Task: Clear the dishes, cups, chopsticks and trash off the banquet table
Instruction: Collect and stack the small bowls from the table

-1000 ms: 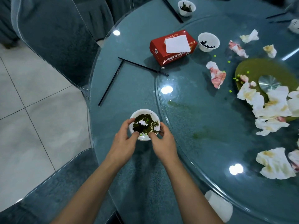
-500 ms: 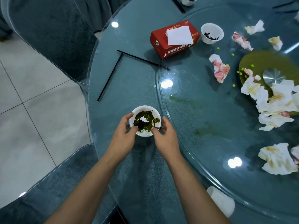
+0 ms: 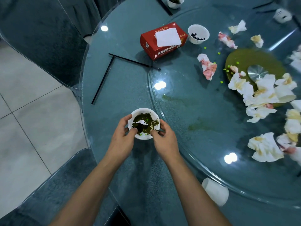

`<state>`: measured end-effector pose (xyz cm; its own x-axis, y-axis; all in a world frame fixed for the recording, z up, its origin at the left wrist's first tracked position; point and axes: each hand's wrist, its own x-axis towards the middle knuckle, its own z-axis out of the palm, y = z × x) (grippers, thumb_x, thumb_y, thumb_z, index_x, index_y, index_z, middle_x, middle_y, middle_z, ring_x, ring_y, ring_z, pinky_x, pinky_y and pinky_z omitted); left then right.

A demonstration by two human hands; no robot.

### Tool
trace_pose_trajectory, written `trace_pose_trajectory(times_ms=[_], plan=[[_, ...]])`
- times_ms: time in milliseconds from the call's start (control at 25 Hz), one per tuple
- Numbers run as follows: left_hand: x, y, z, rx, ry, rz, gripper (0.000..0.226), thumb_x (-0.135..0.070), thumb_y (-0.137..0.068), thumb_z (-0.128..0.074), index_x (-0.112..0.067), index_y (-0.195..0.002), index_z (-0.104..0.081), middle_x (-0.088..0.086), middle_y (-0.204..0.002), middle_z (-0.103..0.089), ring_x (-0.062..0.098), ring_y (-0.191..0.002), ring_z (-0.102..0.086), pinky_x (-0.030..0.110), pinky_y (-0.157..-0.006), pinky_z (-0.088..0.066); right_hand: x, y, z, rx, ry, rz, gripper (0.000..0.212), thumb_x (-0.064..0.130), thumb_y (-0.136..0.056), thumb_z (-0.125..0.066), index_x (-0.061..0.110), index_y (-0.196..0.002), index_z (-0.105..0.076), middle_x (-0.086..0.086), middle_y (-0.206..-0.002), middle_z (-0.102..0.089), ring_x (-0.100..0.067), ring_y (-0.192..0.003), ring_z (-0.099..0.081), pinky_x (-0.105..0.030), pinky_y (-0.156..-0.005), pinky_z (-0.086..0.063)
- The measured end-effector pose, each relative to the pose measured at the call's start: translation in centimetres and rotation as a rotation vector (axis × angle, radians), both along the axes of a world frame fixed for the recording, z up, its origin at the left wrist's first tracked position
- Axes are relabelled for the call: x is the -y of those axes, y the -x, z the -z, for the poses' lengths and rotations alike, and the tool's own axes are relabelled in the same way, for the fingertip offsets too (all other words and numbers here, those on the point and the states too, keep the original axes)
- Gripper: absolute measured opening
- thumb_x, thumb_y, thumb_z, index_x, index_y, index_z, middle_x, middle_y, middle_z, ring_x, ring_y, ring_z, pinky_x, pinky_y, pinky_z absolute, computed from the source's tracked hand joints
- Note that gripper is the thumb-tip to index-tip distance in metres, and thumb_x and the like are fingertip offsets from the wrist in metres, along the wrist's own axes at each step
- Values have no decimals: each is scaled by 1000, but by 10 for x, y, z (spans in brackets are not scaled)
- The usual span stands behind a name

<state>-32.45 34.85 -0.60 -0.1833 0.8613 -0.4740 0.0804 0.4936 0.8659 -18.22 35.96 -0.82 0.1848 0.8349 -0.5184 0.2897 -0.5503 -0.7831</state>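
Hands meet on a small round white bowl [image 3: 144, 123] smeared with dark green sauce, which sits on the blue glass table [image 3: 114, 88] well in front of the red cardboard tissue box [image 3: 163, 40]. Our left hand [image 3: 122, 137] curls round the bowl's left rim while our right hand [image 3: 164, 139] pinches its right rim, so each grip is closed on the bowl. We judge the lift should stay level, thumbs clear of the sauce, so that nothing drips. Two black chopsticks [image 3: 112, 69] lie apart just in front of the box, to its left. The box's side carries white Chinese characters, too small for us to read surely.
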Motion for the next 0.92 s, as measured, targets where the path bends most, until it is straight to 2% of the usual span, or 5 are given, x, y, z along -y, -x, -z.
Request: trace_pose_trajectory(times_ms=[200, 360, 600, 760, 920], plan=[[26, -2, -11, -3, -39, 32, 42, -10, -99, -53, -35, -132, -53, -27, -115, -62, -2, -110, -62, 29, -96, -51, 24, -4, -12, 7, -50, 24, 37, 15, -88, -65, 41, -115, -63, 18, -110, -71, 4, -98, -67, -35, -99, -54], [58, -4, -27, -1, -66, 14, 41, -10, -99, -54, -42, -124, -55, -34, -108, -64, -8, -106, -62, 29, -95, -53, 57, -8, -26, -14, -80, 21, 56, 16, -91, -66, 27, -144, -53, 10, -127, -67, -3, -108, -66, -37, -103, -51], [125, -4, -52, -10, -94, -13, 39, -16, -99, -55, -45, -125, -54, -41, -104, -62, -4, -110, -61, 38, -100, -53, 113, -11, -49, -20, -165, -2, 47, 14, -93, -65, 28, -137, -59, 12, -116, -68, -2, -104, -65, -29, -98, -51], [178, -3, -70, -26, -113, -64, 40, -17, -98, -55, -42, -129, -55, -35, -101, -66, -1, -105, -64, 43, -97, -55, 155, -10, -63, -36, -194, -40, 48, 14, -94, -66, 23, -140, -58, 5, -122, -68, -9, -107, -66, -28, -98, -51], [225, 0, -86, -49, -146, -132, 39, -14, -98, -56, -40, -129, -55, -32, -103, -67, 1, -108, -64, 43, -102, -51, 191, -2, -73, -64, -222, -84, 44, 13, -93, -66, 22, -136, -62, 4, -116, -71, -8, -103, -68, -17, -89, -52]])
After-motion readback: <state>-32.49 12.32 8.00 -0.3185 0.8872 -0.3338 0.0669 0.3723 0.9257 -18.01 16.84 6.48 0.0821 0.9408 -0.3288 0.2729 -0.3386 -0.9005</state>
